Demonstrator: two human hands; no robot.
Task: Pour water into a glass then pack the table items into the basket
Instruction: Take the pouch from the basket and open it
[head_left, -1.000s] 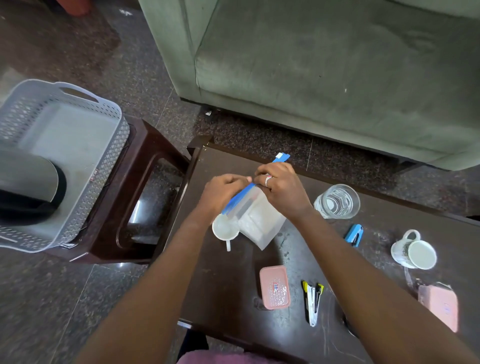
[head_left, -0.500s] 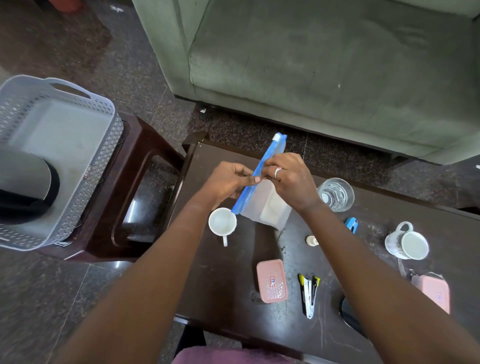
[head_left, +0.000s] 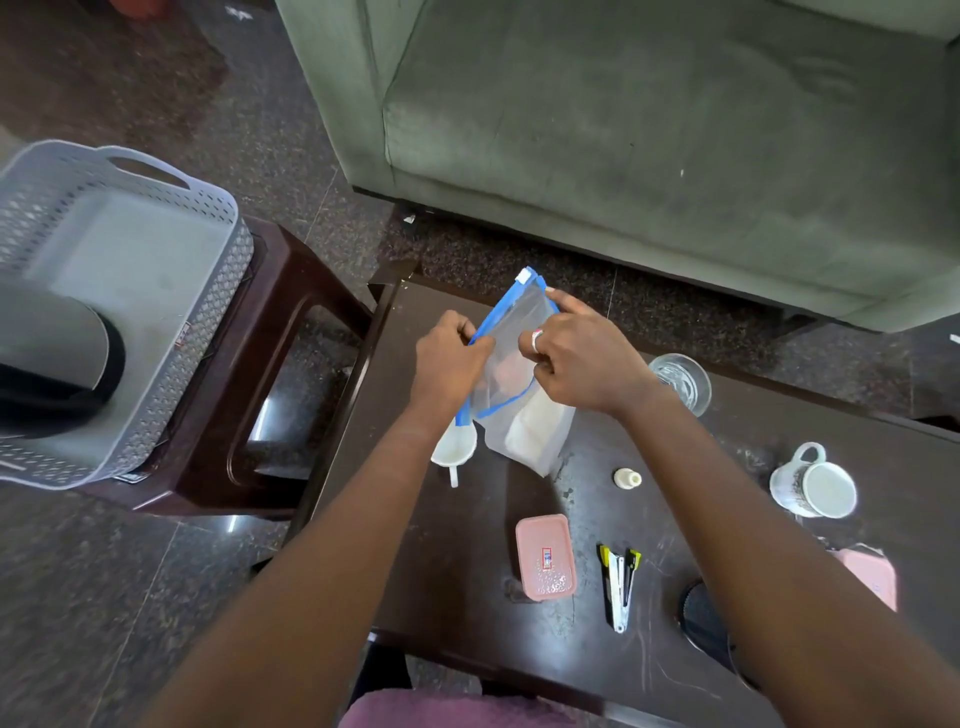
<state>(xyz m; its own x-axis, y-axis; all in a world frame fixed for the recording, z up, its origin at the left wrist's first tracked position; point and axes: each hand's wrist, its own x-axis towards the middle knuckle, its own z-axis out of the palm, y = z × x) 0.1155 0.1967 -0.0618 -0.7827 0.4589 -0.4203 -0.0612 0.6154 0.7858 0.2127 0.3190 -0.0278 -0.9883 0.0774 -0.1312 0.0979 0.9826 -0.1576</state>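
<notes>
My left hand (head_left: 451, 358) and my right hand (head_left: 584, 358) both grip the blue zip edge of a clear plastic pouch (head_left: 524, 415) above the dark table (head_left: 467, 597). The pouch's mouth is pulled apart, and something white lies inside its lower part. A small white cup (head_left: 457, 448) sits on the table just under the pouch and my left wrist. The glass of water (head_left: 681, 382) stands to the right of my right hand. The grey perforated basket (head_left: 208, 322) rests on a brown stool at the left, with a dark grey rounded object (head_left: 52, 358) inside.
On the table lie a pink lidded box (head_left: 545, 556), a stapler (head_left: 619, 584), a small white cap (head_left: 627, 478), a white mug (head_left: 813, 486), a second pink box (head_left: 872, 574) and a black round item (head_left: 704, 621). A green sofa (head_left: 675, 130) stands behind.
The pouch's zip edge was held closed between both hands; now its mouth is pulled apart. The view has shifted slightly.
</notes>
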